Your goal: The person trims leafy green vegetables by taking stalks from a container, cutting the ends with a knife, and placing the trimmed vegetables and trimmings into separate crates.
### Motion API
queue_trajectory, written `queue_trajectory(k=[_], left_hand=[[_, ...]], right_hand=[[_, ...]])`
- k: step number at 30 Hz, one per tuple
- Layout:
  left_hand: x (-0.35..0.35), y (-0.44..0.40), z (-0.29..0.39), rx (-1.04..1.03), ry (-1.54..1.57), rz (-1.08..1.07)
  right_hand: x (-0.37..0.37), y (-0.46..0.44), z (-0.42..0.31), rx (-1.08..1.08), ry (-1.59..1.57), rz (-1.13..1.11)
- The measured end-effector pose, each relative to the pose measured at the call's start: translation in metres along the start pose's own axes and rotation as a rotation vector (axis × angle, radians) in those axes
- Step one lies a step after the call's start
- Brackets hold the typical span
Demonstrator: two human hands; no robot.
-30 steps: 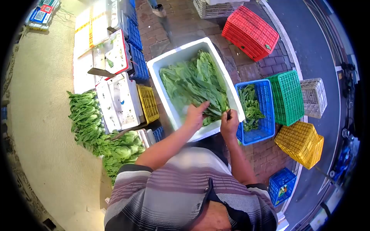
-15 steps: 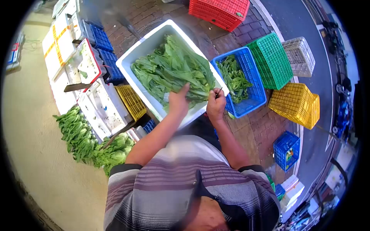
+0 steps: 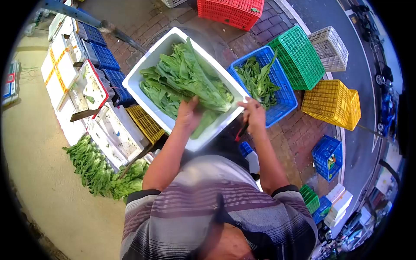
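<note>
I have the left hand (image 3: 188, 114) low on a bunch of greens (image 3: 206, 84), its fingers curled around the leaves and gripping them over the near part of the foam box (image 3: 151, 55). The bunch lies slanted across the box, leaf tips pointing away from me, pale stem end turned toward the right hand (image 3: 254, 114). More leaves (image 3: 160, 90) lie beneath it and to its left, filling much of the box.

On my right side, the lower fingers are closed on a dark tool (image 3: 243, 130) with a red part showing below; the hand hides too much for me to tell what kind it is. The forefinger and thumb reach out at the box's right corner, close to the stem end, and I can't tell whether they touch anything there.

Just beside the box, to the right, stands a blue crate (image 3: 284, 81) with leafy stems (image 3: 255, 80) lying in it. Past that I see a green crate (image 3: 299, 58), a white crate (image 3: 330, 48) next to it, and yellow crates (image 3: 327, 104) nearer to me. A red crate (image 3: 229, 13) is farther ahead. Off left, lettuces (image 3: 92, 164) are heaped beside foam trays (image 3: 123, 134).
</note>
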State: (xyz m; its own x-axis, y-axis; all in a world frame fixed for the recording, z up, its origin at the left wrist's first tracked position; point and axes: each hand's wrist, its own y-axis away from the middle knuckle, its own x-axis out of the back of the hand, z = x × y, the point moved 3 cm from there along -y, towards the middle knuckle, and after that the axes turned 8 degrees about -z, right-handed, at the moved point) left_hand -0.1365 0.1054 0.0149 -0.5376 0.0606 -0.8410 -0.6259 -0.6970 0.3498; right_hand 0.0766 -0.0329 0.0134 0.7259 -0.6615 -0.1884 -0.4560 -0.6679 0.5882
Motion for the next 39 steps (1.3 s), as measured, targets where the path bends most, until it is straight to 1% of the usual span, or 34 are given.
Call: queue_trajectory(k=[2,6,8,10,12,13,14,16,17,19,22,23,26,27,30,33,34,35,36,37,38,39], left_hand=[[-0.005,-0.002,0.002,0.012,-0.052,-0.026],[-0.017,0.002,0.013,0.062,-0.065,-0.145],[-0.012,0.012,0.012,0.067,0.004,-0.136],[0.001,0.013,0.009,0.057,0.066,-0.124],[0.015,0.008,0.002,0.031,0.122,-0.100],[0.013,0.006,0.002,-0.002,0.109,-0.044],[0.010,0.006,0.003,0.018,0.128,-0.041],[0.008,0.004,0.004,0.050,0.169,-0.042],[0.013,0.003,0.003,-0.005,0.194,-0.029],[0.016,0.004,0.005,-0.010,0.242,-0.089],[0.017,0.007,0.010,-0.024,0.254,-0.133],[0.020,0.009,0.011,-0.024,0.268,-0.151],[0.024,0.011,0.018,-0.034,0.269,-0.203],[0.024,0.013,0.022,-0.032,0.263,-0.222],[0.030,0.017,0.033,-0.017,0.312,-0.256],[0.037,0.026,0.044,-0.033,0.339,-0.294],[0.040,0.026,0.048,-0.009,0.320,-0.312],[0.047,0.028,0.051,0.009,0.303,-0.324],[0.059,0.034,0.055,0.012,0.282,-0.324],[0.090,0.036,0.037,-0.073,0.297,-0.097],[0.095,0.043,0.042,-0.158,0.264,0.032],[0.098,0.053,0.049,-0.206,0.305,0.025]], right_hand=[[-0.042,0.026,-0.012,-0.054,-0.001,-0.205],[-0.062,0.030,-0.010,0.010,0.130,-0.154],[-0.070,0.033,-0.019,0.065,0.243,-0.113],[-0.078,0.035,-0.018,0.364,0.375,-0.162],[-0.084,0.038,-0.008,0.523,0.510,-0.178],[-0.084,0.038,-0.003,0.535,0.584,-0.169],[-0.085,0.037,0.000,0.554,0.659,-0.161],[-0.088,0.038,-0.001,0.607,0.666,-0.178],[-0.090,0.038,0.000,0.635,0.663,-0.190],[-0.091,0.036,0.002,0.710,0.706,-0.206],[-0.093,0.038,0.002,0.703,0.727,-0.209],[-0.094,0.037,0.004,0.661,0.716,-0.224],[-0.093,0.037,0.015,0.429,0.651,-0.257],[-0.094,0.037,0.021,0.208,0.639,-0.247],[-0.107,0.034,0.031,0.187,0.269,-0.425],[-0.121,0.035,0.025,-0.001,0.365,-0.567],[-0.127,0.036,0.023,-0.059,0.412,-0.609],[-0.131,0.034,0.029,-0.029,0.417,-0.594],[-0.133,0.032,0.028,-0.045,0.486,-0.548],[-0.142,0.028,0.031,-0.060,0.547,-0.523],[-0.151,0.025,0.037,-0.074,0.610,-0.504],[-0.156,0.016,0.051,0.000,0.577,-0.524]])
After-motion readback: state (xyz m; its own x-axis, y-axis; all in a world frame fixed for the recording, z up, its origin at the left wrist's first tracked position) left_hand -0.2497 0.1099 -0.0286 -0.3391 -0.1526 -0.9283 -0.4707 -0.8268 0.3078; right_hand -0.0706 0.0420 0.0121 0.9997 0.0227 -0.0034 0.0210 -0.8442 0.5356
